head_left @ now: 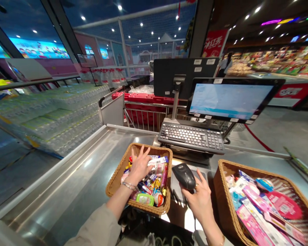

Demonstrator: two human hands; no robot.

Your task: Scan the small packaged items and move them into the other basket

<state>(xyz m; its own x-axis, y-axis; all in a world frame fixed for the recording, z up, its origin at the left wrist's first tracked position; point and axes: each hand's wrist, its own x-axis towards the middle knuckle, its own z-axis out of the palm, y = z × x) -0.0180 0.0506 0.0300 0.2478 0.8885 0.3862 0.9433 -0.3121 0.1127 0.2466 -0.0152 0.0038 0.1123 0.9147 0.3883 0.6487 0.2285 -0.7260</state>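
Observation:
My left hand (140, 165) reaches into a wicker basket (114, 184) full of small colourful packets and toys, its fingers spread over the items; whether it holds one I cannot tell. My right hand (200, 200) grips the handle of a black barcode scanner (184, 175), whose head points up and to the left between the two baskets. A bracelet sits on my left wrist.
A second wicker basket (224, 167) with pink packages sits on the right. Behind are a keyboard (191, 136), a tilted touchscreen (231, 100) and a rear display. The steel checkout counter (74, 191) runs to the left, with a red shopping cart (143, 102) beyond.

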